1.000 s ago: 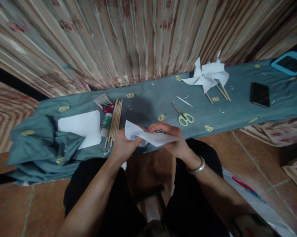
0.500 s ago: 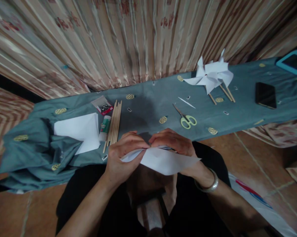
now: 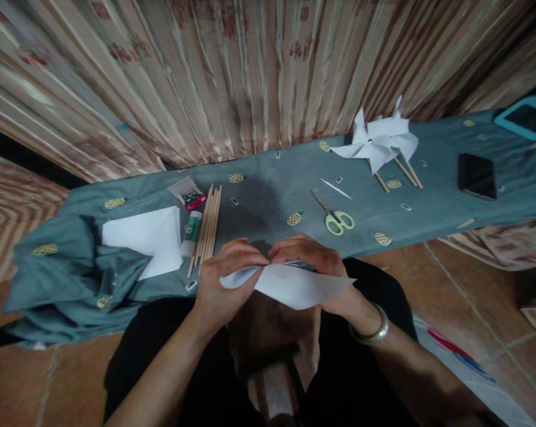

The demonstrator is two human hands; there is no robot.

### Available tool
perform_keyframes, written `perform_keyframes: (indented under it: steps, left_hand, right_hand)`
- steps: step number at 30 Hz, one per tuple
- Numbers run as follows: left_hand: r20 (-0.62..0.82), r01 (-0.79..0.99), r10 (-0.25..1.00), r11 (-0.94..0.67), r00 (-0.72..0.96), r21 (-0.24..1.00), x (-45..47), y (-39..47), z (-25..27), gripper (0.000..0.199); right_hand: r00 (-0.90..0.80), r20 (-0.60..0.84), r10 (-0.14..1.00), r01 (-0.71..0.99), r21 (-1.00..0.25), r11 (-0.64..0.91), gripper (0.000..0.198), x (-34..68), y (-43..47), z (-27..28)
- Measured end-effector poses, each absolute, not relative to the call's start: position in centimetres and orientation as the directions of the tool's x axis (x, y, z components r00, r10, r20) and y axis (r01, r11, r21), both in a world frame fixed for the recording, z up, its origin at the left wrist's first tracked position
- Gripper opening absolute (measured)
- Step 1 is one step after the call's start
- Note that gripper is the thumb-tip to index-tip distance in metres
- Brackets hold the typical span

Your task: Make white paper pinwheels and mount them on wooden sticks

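Close to my lap, at the front edge of the cloth, both hands hold a white paper pinwheel (image 3: 301,286) whose blades curl outward. My left hand (image 3: 225,281) is closed on its left side, with thumb and index finger pinching near the centre. On the other side my right hand (image 3: 314,261) grips the paper, its fingers bent over the top and the fingertips meeting those of the left. The pinwheel's centre is hidden under the fingertips. Beyond the hands, green-handled scissors (image 3: 336,219) lie on the cloth beside a thin white strip (image 3: 336,188).
On the left are white paper sheets (image 3: 143,237), a glue stick (image 3: 192,234), wooden sticks (image 3: 211,225) and a packet of small metal pins (image 3: 188,194). Finished-looking pinwheels (image 3: 378,142), a phone (image 3: 476,175) and a blue-framed tablet (image 3: 528,117) lie to the right. A curtain (image 3: 250,77) hangs behind.
The fingertips of my right hand have shifted slightly, and a small shiny spot between the fingertips is now covered. The pinwheel stays in both hands; the view has moved a little.
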State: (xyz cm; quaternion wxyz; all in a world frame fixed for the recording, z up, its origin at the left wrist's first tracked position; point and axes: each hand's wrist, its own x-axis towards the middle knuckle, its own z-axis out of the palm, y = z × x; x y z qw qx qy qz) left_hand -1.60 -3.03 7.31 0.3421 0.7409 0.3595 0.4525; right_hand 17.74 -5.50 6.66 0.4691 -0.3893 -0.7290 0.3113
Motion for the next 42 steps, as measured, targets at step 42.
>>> perform_keyframes:
  steps: [42]
  left_hand:
    - [0.261,0.575,0.965,-0.211,-0.004,0.79,-4.6,3.3,5.0,0.025]
  right_hand:
    - [-0.084,0.399,0.913,0.305,-0.862,0.405,0.013,18.9,-3.8,5.0]
